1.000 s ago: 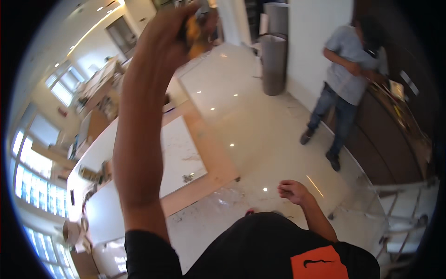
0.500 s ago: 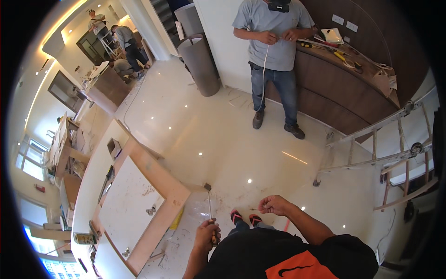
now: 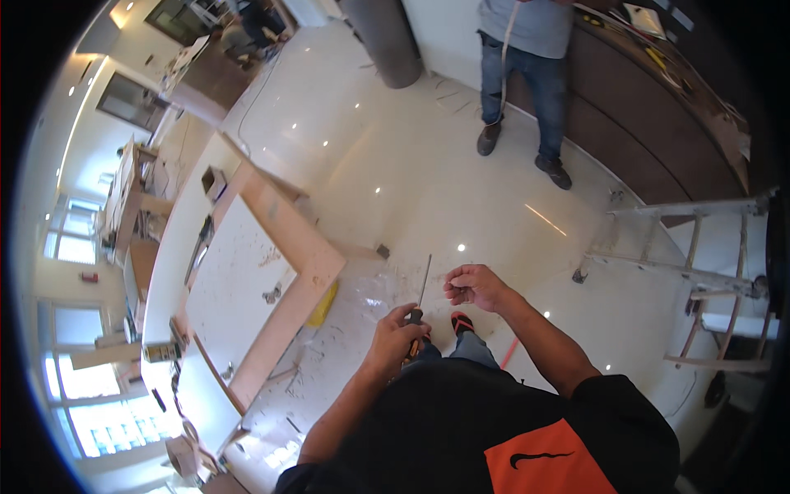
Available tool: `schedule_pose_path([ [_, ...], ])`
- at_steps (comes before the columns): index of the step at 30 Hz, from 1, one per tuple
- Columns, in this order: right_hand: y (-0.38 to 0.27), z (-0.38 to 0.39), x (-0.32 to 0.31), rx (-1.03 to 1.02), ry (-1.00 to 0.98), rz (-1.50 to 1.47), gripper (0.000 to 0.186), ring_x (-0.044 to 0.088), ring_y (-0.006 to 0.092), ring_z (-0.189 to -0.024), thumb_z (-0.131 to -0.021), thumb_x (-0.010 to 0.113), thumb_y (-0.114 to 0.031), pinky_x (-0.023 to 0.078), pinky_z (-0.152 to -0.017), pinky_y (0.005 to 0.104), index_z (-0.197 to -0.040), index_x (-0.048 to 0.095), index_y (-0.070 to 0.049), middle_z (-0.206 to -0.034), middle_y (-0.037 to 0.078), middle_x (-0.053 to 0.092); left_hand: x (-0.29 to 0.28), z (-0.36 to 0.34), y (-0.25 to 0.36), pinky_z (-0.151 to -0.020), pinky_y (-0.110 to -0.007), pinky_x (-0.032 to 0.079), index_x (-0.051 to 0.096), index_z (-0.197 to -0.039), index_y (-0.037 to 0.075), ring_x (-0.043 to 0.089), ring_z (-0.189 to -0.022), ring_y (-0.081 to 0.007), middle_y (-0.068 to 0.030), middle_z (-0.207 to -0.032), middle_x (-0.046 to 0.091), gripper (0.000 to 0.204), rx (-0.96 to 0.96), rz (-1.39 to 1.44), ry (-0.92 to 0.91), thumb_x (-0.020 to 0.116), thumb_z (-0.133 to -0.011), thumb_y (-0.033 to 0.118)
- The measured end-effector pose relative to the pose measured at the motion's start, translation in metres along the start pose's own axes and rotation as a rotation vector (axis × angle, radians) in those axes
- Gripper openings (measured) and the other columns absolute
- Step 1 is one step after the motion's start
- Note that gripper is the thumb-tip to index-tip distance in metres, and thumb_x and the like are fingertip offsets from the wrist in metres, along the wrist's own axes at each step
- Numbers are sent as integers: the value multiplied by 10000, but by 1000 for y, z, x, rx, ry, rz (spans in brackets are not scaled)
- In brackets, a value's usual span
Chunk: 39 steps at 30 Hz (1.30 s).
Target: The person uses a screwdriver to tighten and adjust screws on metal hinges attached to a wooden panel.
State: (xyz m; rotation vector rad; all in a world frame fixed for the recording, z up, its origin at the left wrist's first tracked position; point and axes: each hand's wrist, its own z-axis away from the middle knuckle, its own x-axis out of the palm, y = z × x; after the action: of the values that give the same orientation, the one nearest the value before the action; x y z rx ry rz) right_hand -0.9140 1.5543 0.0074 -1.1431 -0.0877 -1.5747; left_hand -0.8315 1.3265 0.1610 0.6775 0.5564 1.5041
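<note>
My left hand (image 3: 393, 342) is closed around the dark and orange handle of a screwdriver (image 3: 415, 318), whose thin metal shaft points up and away from me. Close by on the right, my right hand (image 3: 477, 288) is raised with its fingers curled together. Whatever its fingertips pinch, if anything, is too small to make out. The screwdriver's tip stands a little left of that hand, apart from it. To the left of both hands is a wooden cabinet frame (image 3: 317, 265) with a white panel (image 3: 239, 276) in it, bearing metal hinges (image 3: 272, 294).
A person in a grey shirt and jeans (image 3: 527, 90) stands ahead beside a curved dark counter (image 3: 638, 119) with tools on top. A stepladder (image 3: 658, 263) is at the right. Debris and a yellow bag (image 3: 323, 305) lie by the cabinet. A grey cylinder (image 3: 387, 45) stands far off.
My view has tilted downward. Both hands have come up in front of me and closer together, and the screwdriver's tip is now near my right hand.
</note>
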Motion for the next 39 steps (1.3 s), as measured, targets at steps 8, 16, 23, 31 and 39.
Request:
schedule_pose_path([
  [8, 30, 3, -19, -3, 16, 124, 184, 726, 237, -840, -921, 648, -44, 627, -756, 407, -1097, 660, 10, -978, 137, 718, -40, 24, -9, -584, -283, 490, 429, -1504, -58, 612, -685, -125, -133, -985, 701, 706, 62, -138, 145, 696, -862, 64],
  [16, 70, -37, 64, 149, -49, 259, 137, 731, 230, -832, -1005, 622, -96, 628, -728, 372, -1106, 646, -7, -995, 140, 732, -140, 84, -57, -816, -331, 544, 514, -1448, -25, 662, -934, -181, -110, -1059, 728, 627, 503, -143, 368, 719, -874, 123],
  [23, 115, -91, 184, 27, -33, 458, 199, 685, 213, -775, -909, 729, -112, 597, -737, 386, -1053, 643, -6, -901, 101, 672, -262, 115, -119, -669, -379, 521, 718, -920, -33, 663, -738, -209, -151, -791, 695, 316, 331, -338, 409, 739, -796, 256],
  [31, 204, -121, 300, -11, -128, -115, 121, 712, 204, -833, -987, 664, -96, 594, -801, 405, -1096, 701, -60, -926, 55, 721, -370, 181, -125, -835, -319, 557, 675, -1267, -57, 723, -913, -188, -150, -995, 762, 480, 498, -328, 227, 762, -840, 143],
  [39, 221, -147, 373, -8, -141, -213, 78, 672, 185, -846, -983, 681, -151, 557, -779, 390, -1020, 698, -85, -909, 35, 703, -446, 203, -109, -923, -333, 549, 666, -1321, -17, 709, -1013, -173, -143, -1135, 766, 491, 559, -245, 110, 782, -888, 186],
])
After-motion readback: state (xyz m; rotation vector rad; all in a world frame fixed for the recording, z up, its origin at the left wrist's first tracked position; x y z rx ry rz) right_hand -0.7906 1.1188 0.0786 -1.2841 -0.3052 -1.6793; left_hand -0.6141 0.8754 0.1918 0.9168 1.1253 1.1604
